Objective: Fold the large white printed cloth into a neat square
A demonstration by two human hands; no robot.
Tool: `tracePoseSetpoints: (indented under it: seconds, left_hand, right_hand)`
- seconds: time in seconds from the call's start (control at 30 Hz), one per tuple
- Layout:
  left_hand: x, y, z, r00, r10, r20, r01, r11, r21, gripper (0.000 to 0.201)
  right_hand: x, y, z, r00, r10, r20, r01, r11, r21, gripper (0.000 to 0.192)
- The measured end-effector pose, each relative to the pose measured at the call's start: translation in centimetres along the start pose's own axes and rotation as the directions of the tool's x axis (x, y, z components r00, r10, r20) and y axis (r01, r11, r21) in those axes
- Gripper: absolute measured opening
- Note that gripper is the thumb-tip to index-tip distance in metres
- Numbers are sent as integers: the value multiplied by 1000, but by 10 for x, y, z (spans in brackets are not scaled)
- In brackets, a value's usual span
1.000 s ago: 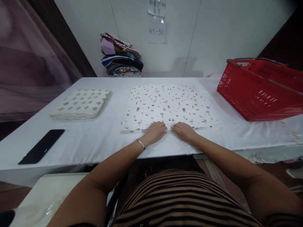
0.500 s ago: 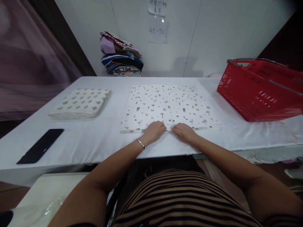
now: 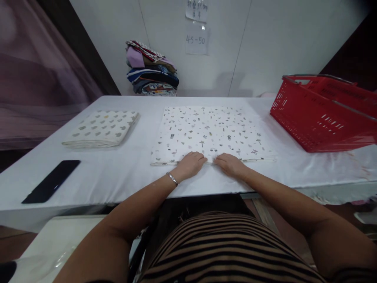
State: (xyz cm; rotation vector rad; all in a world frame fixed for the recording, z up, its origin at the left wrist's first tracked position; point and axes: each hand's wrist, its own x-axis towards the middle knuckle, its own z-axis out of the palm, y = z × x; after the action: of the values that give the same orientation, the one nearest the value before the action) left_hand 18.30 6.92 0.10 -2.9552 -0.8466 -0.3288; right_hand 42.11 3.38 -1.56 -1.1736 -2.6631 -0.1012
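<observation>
Printed cloth [image 3: 209, 131] lies flat at the middle of the white counter [image 3: 118, 173]. Left hand [image 3: 191, 164] and right hand [image 3: 230, 163] rest side by side on its near edge, just apart. Fingers curled down onto the hem; whether they pinch it or only press, cannot tell. Folded cloth [image 3: 101, 127] to the left, black phone [image 3: 51, 181] nearer. Red basket [image 3: 321, 114] at right. Clothes stack [image 3: 151, 72] against the wall.

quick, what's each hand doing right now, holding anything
Left hand: fingers curled on the near edge of the printed cloth; a real pinch cannot be told.
Right hand: likewise at that edge, grip cannot be told.
</observation>
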Motion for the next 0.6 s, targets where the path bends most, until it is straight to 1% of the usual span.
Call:
tracePoseSetpoints:
  seconds: [0.13,0.23,0.33,0.43,0.6]
  left_hand:
    - [0,2,1,999,-31,-34,31,1000,-2,24]
    - [3,3,1,997,-69,-16,69,997,19,19]
    - [6,4,0,995,-104,5,104,994,39,19]
    - [8,3,-2,993,-118,-16,118,993,14,20]
    - [9,1,-1,991,-125,-38,125,992,5,20]
  right_hand:
    - [3,5,-7,997,71,-27,-67,988,136,30]
    - [5,6,-16,994,105,19,-107,969,223,28]
    - [7,3,-22,992,108,61,-120,959,256,26]
    - [10,-3,-23,992,116,50,-125,967,222,21]
    - [20,-8,-17,982,185,38,-187,982,36,15]
